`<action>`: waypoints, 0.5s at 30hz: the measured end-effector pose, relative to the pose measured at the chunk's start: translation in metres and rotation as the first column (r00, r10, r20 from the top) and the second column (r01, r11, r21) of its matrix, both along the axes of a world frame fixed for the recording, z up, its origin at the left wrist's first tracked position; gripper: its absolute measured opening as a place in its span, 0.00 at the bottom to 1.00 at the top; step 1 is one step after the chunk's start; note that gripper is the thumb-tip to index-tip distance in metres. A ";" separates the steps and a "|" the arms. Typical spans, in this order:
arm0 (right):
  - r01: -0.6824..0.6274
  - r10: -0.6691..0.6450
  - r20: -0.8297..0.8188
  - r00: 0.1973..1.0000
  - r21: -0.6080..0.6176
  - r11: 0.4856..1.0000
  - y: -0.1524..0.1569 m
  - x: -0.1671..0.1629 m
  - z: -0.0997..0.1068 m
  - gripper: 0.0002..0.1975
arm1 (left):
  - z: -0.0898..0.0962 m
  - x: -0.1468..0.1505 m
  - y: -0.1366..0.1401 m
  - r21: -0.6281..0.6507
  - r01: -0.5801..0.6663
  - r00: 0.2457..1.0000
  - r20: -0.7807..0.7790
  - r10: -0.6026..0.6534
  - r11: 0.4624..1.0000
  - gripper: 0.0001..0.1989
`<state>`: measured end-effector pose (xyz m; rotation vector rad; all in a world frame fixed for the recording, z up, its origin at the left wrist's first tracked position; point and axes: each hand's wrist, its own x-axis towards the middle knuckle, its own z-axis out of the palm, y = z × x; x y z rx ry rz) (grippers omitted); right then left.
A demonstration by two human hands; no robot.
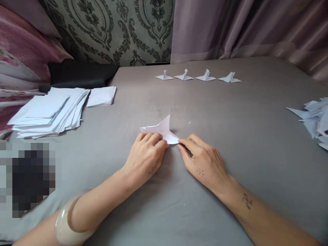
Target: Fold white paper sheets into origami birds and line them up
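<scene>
Head view, folded wht paper (162, 128), pointed tips, btm unclear

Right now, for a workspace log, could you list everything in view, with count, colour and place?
Folded paper: one, white, centre, at both hands
Winged paper figures: four, white, row at back
Large paper stack: one, white, left
Small paper stack: one, white, beside it
Folded-paper pile: one, pieces uncountable, white, right edge
Cloth surface: one, grey, beneath
Black item: one, back left
Floral fabric: count unclear, pink, left
Patterned backdrop: one, grey-green and black, back
Curtain: count unclear, purple, back right
Pixelated patch: one, dark and grey, lower left
Bangle: one, pale, left arm
Left hand: one, bare, centre
Right hand: one, bare, right of centre
</scene>
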<state>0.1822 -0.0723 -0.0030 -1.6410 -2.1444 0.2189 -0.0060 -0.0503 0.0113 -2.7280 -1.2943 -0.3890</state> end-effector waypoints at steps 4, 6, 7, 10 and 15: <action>0.031 -0.031 0.003 1.000 0.010 0.999 0.003 -0.002 -0.003 0.11 | -0.002 0.003 0.004 -0.066 -0.036 0.998 0.053 0.040 0.997 0.14; 0.061 -0.061 0.007 0.998 0.011 0.998 0.005 -0.003 -0.004 0.11 | -0.002 0.004 0.006 -0.088 -0.056 0.996 0.069 0.062 0.995 0.15; 0.073 -0.073 0.010 0.997 0.010 0.997 0.005 -0.004 -0.004 0.11 | -0.002 0.004 0.007 -0.099 -0.064 0.994 0.077 0.072 0.993 0.14; 0.102 -0.102 0.014 0.995 0.000 0.995 0.007 -0.007 -0.003 0.11 | -0.003 0.005 0.010 -0.120 -0.078 0.992 0.091 0.090 0.990 0.14; 0.144 -0.143 0.017 0.990 -0.022 0.989 0.009 -0.012 0.000 0.10 | -0.006 0.006 0.015 -0.157 -0.121 0.984 0.111 0.139 0.980 0.14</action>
